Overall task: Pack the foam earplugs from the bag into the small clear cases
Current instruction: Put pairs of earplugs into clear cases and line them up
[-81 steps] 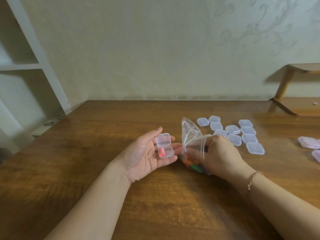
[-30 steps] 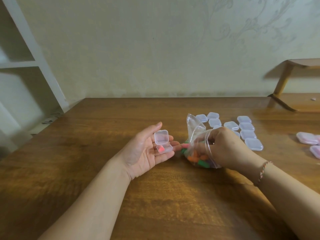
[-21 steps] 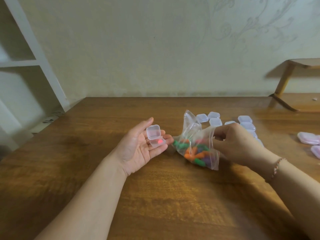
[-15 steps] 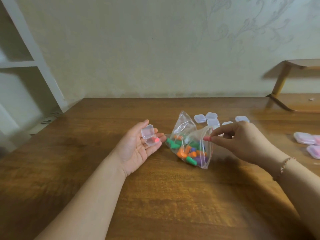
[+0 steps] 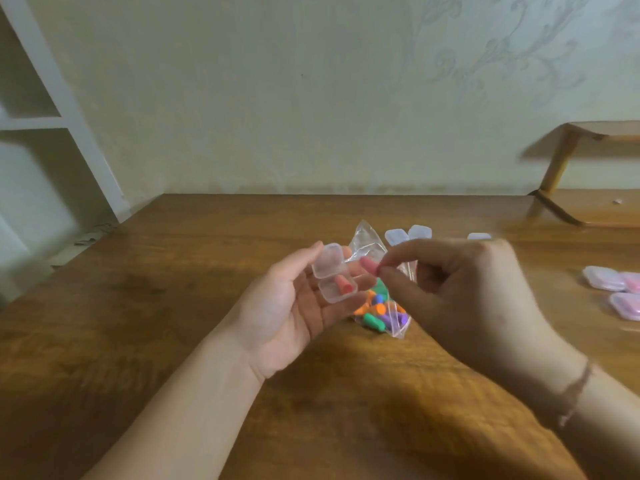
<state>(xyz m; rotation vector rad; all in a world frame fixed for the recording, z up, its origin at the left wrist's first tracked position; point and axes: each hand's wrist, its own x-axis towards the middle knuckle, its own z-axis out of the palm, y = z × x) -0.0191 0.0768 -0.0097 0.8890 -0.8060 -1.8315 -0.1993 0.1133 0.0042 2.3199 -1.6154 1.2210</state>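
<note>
A pink earplug [image 5: 369, 264] is pinched between the thumb and forefinger of the right hand [image 5: 460, 299], which is raised just beside the open case [image 5: 334, 273]. The case is cradled on the upturned fingers of the left hand [image 5: 294, 310], whose fingers are nearly straight with the thumb lying along the lid's edge; the hinged lid is tilted back and one red earplug [image 5: 343, 284] is already lodged in the tray. Below and between the hands, the clear bag [image 5: 377, 306] lies on the worktop [image 5: 173, 306] with green, orange and purple earplugs still inside.

The step in hand is judged to be the seating of the second earplug beside the first. It would best be lowered lengthwise into the free half of the tray, parallel to the red one, so that the lid can later be closed flat. The foam is soft and springy, so only a light pinch is needed, and the release should be delayed until the plug is below the rim. The case should be kept level on the fingers, since it is merely resting there and could be tipped.

Further back, empty cases [image 5: 408, 234] are partly hidden behind the right hand, and pink-tinted filled cases [image 5: 613, 289] are grouped at the right edge.
</note>
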